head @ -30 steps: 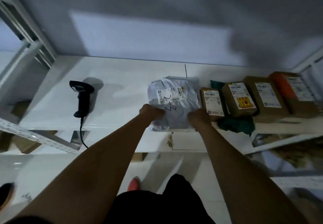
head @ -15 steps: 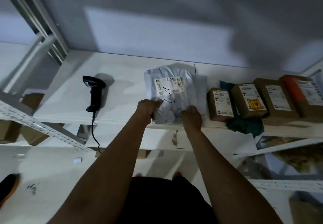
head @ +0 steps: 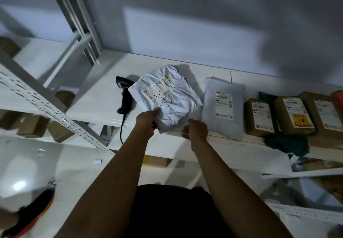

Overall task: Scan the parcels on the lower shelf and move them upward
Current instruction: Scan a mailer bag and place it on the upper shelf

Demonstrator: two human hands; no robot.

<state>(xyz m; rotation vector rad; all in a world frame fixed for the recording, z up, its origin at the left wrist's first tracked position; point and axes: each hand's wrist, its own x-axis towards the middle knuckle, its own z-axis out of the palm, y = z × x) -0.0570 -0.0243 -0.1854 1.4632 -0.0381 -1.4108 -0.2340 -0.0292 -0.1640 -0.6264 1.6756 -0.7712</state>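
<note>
My left hand (head: 146,119) has a pinching grip on the white parcel (head: 172,98) at its near edge, the scanner (head: 125,96) lies just left of it, and my right hand (head: 195,128) is loose, empty and farther off.

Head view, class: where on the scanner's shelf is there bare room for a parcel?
Bare: the patch between the scanner and the left end of the shelf, and the strip along the back wall. Crowded: from the grey mailer rightward, brown boxes stand side by side, with a green cloth.

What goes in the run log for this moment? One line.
left hand: grips white parcel | right hand: beside it, grip unclear | scanner: on shelf
</note>
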